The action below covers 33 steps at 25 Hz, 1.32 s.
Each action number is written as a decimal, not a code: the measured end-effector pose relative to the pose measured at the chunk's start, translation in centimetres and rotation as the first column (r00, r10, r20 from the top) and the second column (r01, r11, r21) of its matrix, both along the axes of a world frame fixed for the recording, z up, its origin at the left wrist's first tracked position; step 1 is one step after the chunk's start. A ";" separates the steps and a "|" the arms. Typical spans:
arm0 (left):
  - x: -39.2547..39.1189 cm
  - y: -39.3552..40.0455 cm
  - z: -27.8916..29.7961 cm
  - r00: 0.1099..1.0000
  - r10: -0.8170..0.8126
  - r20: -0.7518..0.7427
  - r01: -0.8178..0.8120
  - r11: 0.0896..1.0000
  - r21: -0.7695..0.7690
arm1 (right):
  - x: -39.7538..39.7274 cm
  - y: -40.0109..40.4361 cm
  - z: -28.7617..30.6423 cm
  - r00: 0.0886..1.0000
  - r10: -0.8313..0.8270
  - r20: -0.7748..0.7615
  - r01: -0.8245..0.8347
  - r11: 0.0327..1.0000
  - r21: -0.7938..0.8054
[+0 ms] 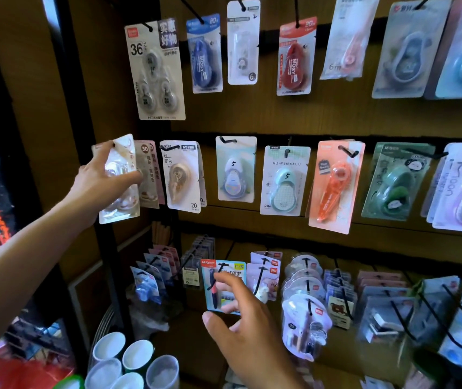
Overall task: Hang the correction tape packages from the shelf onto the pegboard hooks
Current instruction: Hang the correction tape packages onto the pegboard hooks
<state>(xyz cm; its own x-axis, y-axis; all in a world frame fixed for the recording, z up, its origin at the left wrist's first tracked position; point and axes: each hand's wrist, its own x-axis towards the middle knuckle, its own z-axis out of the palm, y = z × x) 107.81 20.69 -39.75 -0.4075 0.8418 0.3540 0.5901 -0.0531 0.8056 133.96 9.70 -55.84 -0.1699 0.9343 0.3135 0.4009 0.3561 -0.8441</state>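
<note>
Nearest, at the bottom edge, a cluster of white cups (128,360) is cut off by the frame. Just above them the right hand (248,335) is raised with fingers spread and loosely bent, holding nothing; its fingertips overlap a blue pen package (222,286) on the lowest row, and whether they touch it cannot be told. The wrist runs out of the picture.

Farther in, the left hand (103,178) reaches to the left end of the middle row and grips a clear correction tape package (119,181), thumb across its front and fingers hidden behind. The package is blurred, its print unreadable, and its top sits level with the row's hooks; whether it hangs on one is unclear. It covers part of a pink package (148,175) just beside it.

Farthest, the top row on the brown pegboard (336,119) is cropped, the hooks partly out of view.
</note>
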 end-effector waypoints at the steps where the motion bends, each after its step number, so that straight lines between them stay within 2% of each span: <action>1: 0.0 0.0 0.1 1.000 -0.018 0.019 0.018 1.000 -0.006 | -0.1 -0.1 0.0 1.000 0.004 -0.002 -0.004 1.000 -0.007; 4: 0.6 0.5 0.0 0.997 -0.061 0.046 0.061 0.998 0.005 | 0.1 0.0 -0.1 1.000 0.014 0.000 -0.014 1.000 -0.013; 8: 1.3 1.9 -0.7 0.974 -0.120 0.191 0.113 0.992 0.050 | 0.8 -0.2 0.1 1.000 0.016 -0.004 -0.017 1.000 -0.022; 10: 2.2 2.4 -0.9 0.956 -0.105 0.273 0.084 0.993 0.086 | 1.5 -0.6 0.1 1.000 0.017 -0.008 -0.018 0.998 -0.052; 14: 3.8 3.4 -1.9 0.941 -0.047 0.334 0.001 0.991 0.137 | 3.5 -1.1 -1.2 1.000 -0.021 0.008 0.022 0.996 -0.085; 16: 4.6 2.6 -4.4 0.921 -0.008 0.388 -0.065 0.982 0.175 | 5.1 -1.4 -2.7 0.999 -0.041 -0.011 0.040 0.995 -0.089; 19: 7.4 -1.0 -11.7 0.870 -0.005 0.493 -0.125 0.965 0.231 | 7.6 -1.5 -7.3 0.995 -0.088 -0.037 0.081 0.981 -0.174; 20: 8.6 -2.7 -14.7 0.872 -0.044 0.487 -0.052 0.982 0.182 | 8.3 -1.3 -9.2 0.995 -0.096 -0.030 0.087 0.969 -0.230; 21: 9.9 -4.5 -17.7 0.874 -0.118 0.470 0.101 0.993 0.061 | 9.0 -1.2 -11.4 0.997 -0.082 -0.003 0.077 0.950 -0.303; 22: 10.9 -6.1 -20.4 0.867 -0.213 0.451 0.295 0.948 -0.120 | 9.6 -1.1 -13.4 0.998 -0.040 0.051 0.057 0.923 -0.381; 23: 11.8 -7.4 -22.9 0.850 -0.313 0.423 0.462 0.828 -0.316 | 10.3 -1.0 -15.2 0.992 0.019 0.125 0.041 0.886 -0.461; 24: 12.1 -8.1 -25.0 0.832 -0.413 0.372 0.552 0.684 -0.477 | 11.1 -0.8 -16.7 0.978 0.073 0.194 0.041 0.849 -0.527; 25: 12.3 -8.4 -26.6 0.807 -0.514 0.291 0.576 0.577 -0.579 | 11.8 -0.4 -18.1 0.964 0.105 0.243 0.056 0.817 -0.574; 26: 12.3 -8.2 -27.7 0.771 -0.608 0.189 0.570 0.526 -0.632 | 12.6 0.0 -19.4 0.954 0.115 0.277 0.078 0.798 -0.598; 28: 12.9 -7.0 -28.7 0.681 -0.733 -0.010 0.501 0.475 -0.724 | 13.8 1.0 -21.9 0.955 0.085 0.283 0.126 0.750 -0.649; 30: 14.4 -5.1 -29.7 0.553 -0.823 -0.129 0.393 0.395 -0.830 | 14.7 1.9 -24.3 0.958 0.057 0.281 0.168 0.683 -0.711; 33: 17.6 -1.5 -33.6 0.405 -0.872 -0.275 0.243 0.393 -0.887 | 16.5 3.8 -28.1 0.942 0.047 0.334 0.235 0.617 -0.751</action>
<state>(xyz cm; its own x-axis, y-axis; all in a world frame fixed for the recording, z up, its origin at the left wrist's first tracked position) 125.43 19.18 -73.32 0.3515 0.7896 -0.5030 0.9362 -0.2995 0.1840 150.49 13.54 -83.97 -0.0156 0.8151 -0.5792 0.6648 -0.4242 -0.6149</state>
